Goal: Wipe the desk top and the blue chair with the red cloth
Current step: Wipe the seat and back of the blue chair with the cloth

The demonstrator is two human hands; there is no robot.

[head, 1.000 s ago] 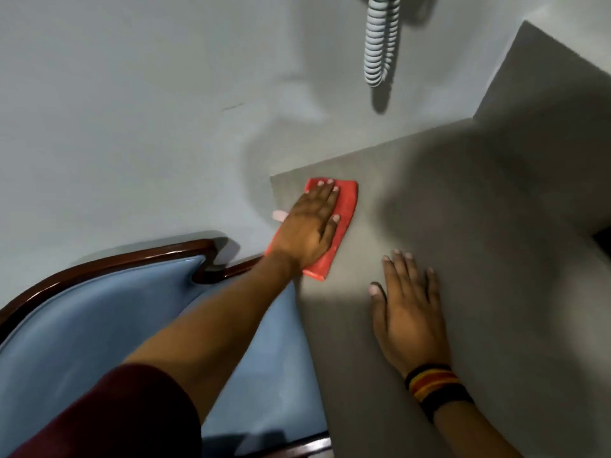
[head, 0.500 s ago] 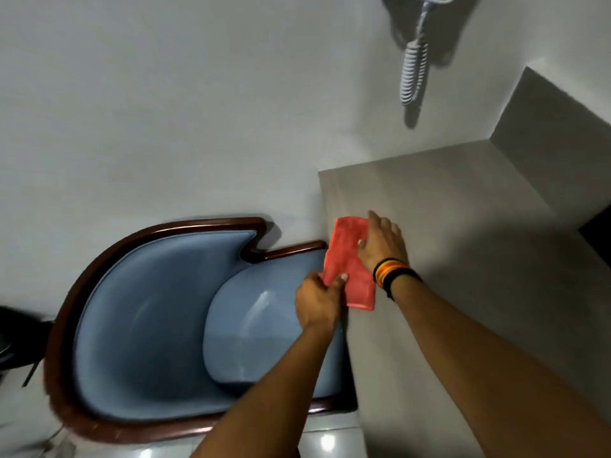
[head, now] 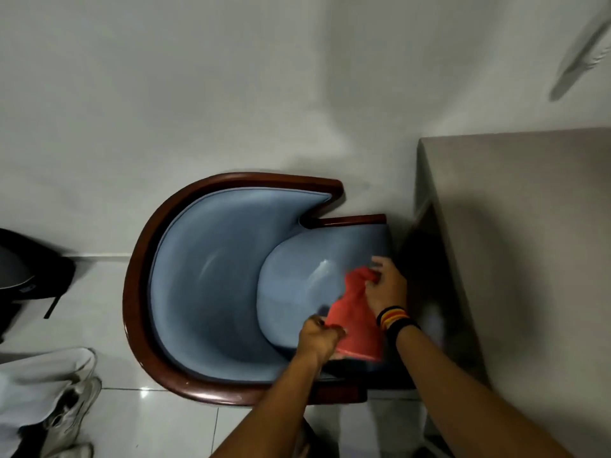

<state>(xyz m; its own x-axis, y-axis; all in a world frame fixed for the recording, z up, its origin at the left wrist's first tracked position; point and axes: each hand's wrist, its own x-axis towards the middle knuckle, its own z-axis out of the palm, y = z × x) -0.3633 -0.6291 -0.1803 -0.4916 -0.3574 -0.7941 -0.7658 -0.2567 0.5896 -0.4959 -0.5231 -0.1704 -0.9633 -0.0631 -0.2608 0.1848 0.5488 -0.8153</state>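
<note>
The blue chair [head: 211, 285] and, seemingly, shoes [head: 71, 411] stand on the tiled floor [head: 109, 325].

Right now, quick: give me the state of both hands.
Left hand: closed, gripping the near end of the red cloth.
Right hand: closed, pinching the cloth's far end above the blue chair seat.

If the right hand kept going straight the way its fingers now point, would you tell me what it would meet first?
The right hand grips the red cloth with fingers aimed up-left over the seat, so it would probably meet the blue chair at its seat cushion or inner armrest; depth is unclear.
</note>
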